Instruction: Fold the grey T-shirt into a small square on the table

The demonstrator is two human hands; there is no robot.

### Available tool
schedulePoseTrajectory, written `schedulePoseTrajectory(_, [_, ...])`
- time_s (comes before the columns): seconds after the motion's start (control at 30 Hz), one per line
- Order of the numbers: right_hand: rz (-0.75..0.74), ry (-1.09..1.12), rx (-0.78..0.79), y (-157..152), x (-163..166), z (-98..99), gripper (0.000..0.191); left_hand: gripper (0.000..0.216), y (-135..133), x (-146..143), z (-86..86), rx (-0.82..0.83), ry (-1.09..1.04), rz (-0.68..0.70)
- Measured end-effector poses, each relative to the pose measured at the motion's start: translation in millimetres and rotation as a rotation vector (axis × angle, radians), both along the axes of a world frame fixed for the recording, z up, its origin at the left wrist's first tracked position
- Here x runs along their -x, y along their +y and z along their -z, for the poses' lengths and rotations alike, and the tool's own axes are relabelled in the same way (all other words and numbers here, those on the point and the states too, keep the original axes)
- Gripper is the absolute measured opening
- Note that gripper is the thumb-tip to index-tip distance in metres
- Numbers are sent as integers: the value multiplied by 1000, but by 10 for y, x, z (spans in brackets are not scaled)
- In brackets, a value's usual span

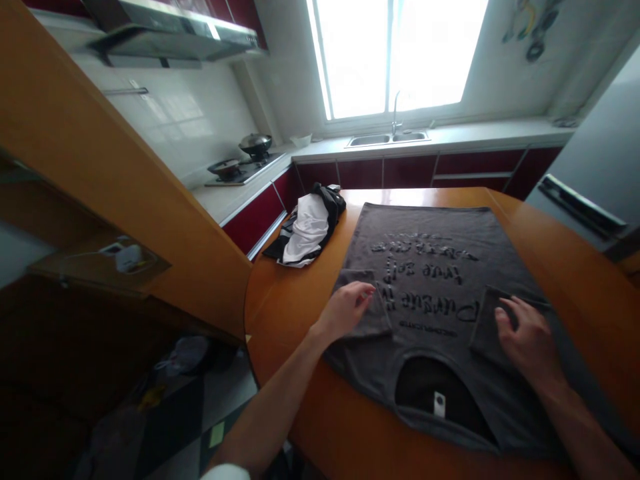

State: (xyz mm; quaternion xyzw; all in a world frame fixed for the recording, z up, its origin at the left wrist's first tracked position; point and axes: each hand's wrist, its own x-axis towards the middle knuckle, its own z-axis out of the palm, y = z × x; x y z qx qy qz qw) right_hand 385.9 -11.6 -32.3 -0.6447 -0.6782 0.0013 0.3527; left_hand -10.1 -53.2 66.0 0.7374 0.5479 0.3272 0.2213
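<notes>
Single view, head-worn camera. Looks forward and steeply down across a rounded orange wooden table [300, 320]. Close range: a dark grey printed T-shirt [430, 267] fills the lower centre, collar nearest the lens. The left hand [345, 310] and right hand [530, 340] enter from the bottom edge. Far field: bright kitchen window [400, 53] and steel double sink [387, 139]. Wide lens, frame tilted.

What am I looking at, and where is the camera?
No machine here: a person wears a camera on the head, so the one picture looks down at their own bare arms. On the wooden table a grey T-shirt lies flat, print up, collar towards the person, both sleeves folded inward. The left hand rests open on one folded sleeve, the right hand on the other; neither grips anything. A pile of black and white clothes lies beside the shirt.
</notes>
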Motion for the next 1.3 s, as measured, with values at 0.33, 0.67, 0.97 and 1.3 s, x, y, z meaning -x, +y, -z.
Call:
schedulePoseTrajectory(0.33, [-415,63,121,-293,797,-609,27,18,277,904,272,-32,-234,-355])
schedulePoseTrajectory(0.67, [-757,-163,355,-514,1811,-649,37,20,303,957,583,6,-331,-370])
schedulePoseTrajectory(0.97, [-724,196,66,-377,1922,-782,23,20,310,982,578,-38,-379,-386])
schedulePoseTrajectory(1.3, [-742,196,149,-380,1787,-632,25,20,273,916,569,-47,-227,-325])
